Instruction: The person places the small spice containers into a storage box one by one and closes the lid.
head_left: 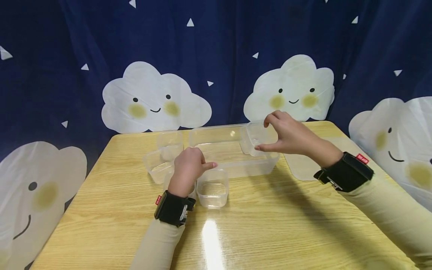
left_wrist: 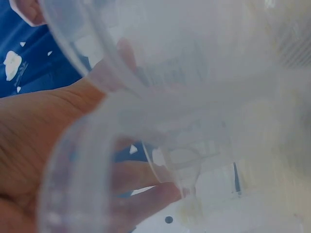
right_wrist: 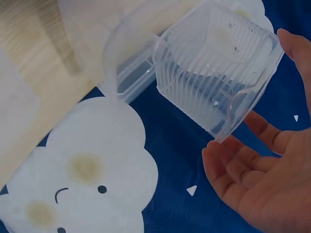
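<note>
My right hand [head_left: 264, 137] pinches a small clear ribbed tub [head_left: 253, 139] between thumb and fingers. It hangs tilted over the right end of a large clear rectangular bin [head_left: 233, 165]. In the right wrist view the tub [right_wrist: 218, 63] sits between fingertips [right_wrist: 296, 46] and thumb. My left hand [head_left: 199, 165] is curled on top of another small clear tub [head_left: 170, 184], index finger pointing right. The left wrist view shows a blurred clear tub rim [left_wrist: 87, 145] right against that hand [left_wrist: 58, 126], with fingers seen through the plastic.
A wooden table [head_left: 270, 232] holds more small clear tubs: one in front [head_left: 212, 189], two at the left [head_left: 156, 167] [head_left: 170, 140]. A flat translucent lid [head_left: 302, 167] lies right of the bin. A dark blue cloud-print curtain hangs behind.
</note>
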Demonstrator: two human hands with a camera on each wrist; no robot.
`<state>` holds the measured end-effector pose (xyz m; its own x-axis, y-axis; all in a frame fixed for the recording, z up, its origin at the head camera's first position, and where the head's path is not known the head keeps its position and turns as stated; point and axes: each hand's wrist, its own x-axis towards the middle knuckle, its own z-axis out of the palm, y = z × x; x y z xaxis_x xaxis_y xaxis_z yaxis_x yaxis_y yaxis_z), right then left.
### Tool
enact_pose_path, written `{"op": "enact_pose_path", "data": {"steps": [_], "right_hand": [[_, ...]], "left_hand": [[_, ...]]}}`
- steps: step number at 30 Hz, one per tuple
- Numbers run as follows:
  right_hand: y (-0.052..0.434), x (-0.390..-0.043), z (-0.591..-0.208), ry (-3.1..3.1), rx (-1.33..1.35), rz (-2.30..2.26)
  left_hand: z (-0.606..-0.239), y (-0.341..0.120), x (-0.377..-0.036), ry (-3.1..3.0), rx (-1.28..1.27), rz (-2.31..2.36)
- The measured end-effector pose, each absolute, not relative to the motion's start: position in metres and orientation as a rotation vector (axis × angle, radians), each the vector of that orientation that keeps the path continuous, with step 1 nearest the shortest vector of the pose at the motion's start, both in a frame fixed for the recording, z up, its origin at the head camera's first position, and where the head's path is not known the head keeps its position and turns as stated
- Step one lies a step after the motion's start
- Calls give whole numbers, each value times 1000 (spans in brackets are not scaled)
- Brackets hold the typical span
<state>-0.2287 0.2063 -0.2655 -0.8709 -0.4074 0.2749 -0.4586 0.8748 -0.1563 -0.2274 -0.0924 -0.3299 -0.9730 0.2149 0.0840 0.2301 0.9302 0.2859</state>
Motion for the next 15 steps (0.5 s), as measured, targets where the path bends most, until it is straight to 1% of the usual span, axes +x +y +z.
{"op": "enact_pose_path", "data": {"steps": [15], "right_hand": [[206, -234, -287, -2884, 666, 252]], "left_hand": [[-330, -92, -227, -3017, -363, -447]]}}
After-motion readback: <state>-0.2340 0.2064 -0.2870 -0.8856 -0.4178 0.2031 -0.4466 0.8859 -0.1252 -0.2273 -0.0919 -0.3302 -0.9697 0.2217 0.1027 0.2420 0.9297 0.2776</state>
